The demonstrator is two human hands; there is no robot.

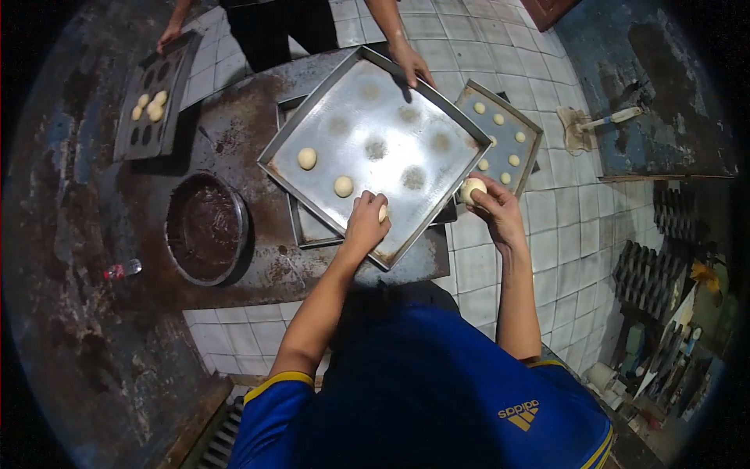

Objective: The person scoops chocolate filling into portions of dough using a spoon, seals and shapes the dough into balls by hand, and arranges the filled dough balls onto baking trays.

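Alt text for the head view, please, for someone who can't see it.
The wearer's left hand touches a dough ball in a metal baking tray with two others, while the right hand holds more dough beside it. A co-worker's hand rests on the tray's far edge.

White square tiles [551, 234] are surrounding a rust-brown, worn flat tabletop [269, 270]. A scuffed blue-grey slab [598, 55] is filling the upper right; a dark, stained blue-brown surface [70, 336] is stretching leftward under dim, uneven light.
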